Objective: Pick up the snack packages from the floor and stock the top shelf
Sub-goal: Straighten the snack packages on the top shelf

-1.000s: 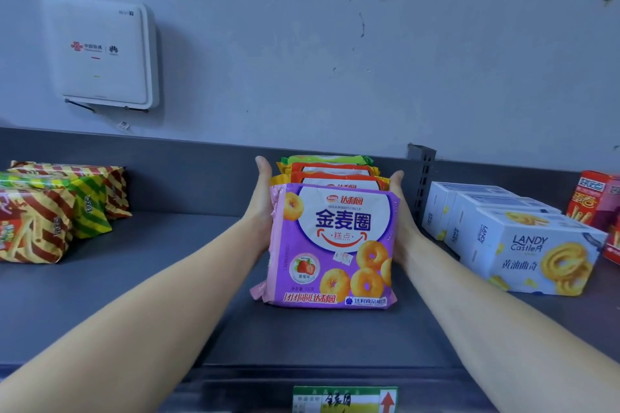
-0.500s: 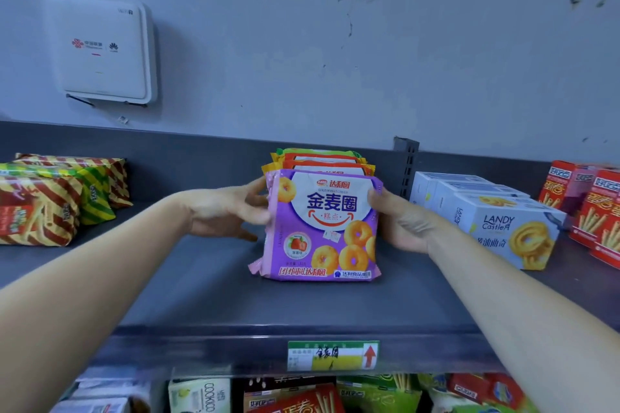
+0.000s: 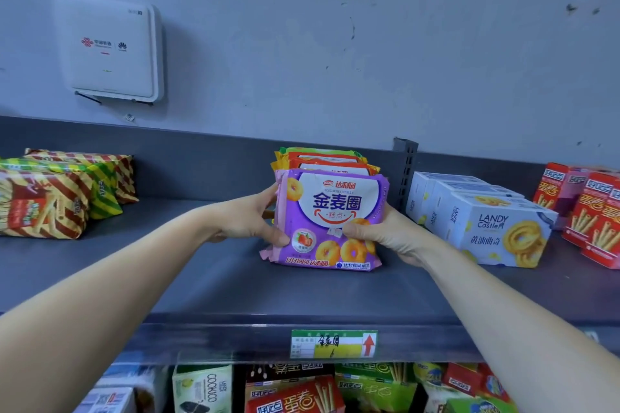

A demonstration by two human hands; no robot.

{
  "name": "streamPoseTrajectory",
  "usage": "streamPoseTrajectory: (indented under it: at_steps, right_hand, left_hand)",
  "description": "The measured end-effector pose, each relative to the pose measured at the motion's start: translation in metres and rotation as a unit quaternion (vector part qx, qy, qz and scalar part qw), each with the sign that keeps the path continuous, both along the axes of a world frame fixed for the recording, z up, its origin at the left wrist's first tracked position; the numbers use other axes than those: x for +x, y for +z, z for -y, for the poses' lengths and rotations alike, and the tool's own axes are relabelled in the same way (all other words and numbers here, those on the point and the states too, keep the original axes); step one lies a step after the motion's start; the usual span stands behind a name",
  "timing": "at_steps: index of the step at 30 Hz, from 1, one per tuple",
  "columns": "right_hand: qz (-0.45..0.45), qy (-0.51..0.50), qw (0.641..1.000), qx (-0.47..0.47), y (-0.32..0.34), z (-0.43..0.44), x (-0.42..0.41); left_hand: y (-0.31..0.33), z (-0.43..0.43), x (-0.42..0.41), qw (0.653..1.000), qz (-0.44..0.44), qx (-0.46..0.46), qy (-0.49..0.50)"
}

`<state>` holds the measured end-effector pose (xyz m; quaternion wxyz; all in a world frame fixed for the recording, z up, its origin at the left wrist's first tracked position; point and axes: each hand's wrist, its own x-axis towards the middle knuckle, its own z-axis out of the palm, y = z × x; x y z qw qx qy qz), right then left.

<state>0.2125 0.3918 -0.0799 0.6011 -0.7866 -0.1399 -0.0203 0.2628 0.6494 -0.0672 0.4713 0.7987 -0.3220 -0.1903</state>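
Note:
A row of snack packages stands upright on the grey top shelf (image 3: 201, 282), a purple one (image 3: 330, 211) with ring biscuits in front and orange and green ones (image 3: 322, 159) behind it. My left hand (image 3: 250, 221) grips the purple package's left edge, thumb on its front. On the other side, my right hand (image 3: 385, 233) holds its right edge with the thumb across the lower front. The backs of the rear packages are hidden.
Striped snack bags (image 3: 50, 198) lie at the shelf's left. White biscuit boxes (image 3: 483, 214) and red boxes (image 3: 593, 211) stand at the right, past a grey upright post (image 3: 406, 171). A white wall box (image 3: 110, 47) hangs above. A price tag (image 3: 333, 344) marks the shelf edge; more goods sit below.
My hands went from flat against the sides of the row to curling round the front purple package's edges. The camera pulled back and down, showing the lower shelf.

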Motion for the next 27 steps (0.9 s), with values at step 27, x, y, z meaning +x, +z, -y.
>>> streamPoseTrajectory:
  at_steps: [27]
  right_hand:
    - [0.205, -0.374, 0.902, 0.056, 0.089, 0.090, -0.054]
  left_hand:
    - [0.122, 0.088, -0.014, 0.884, 0.199, -0.265, 0.330]
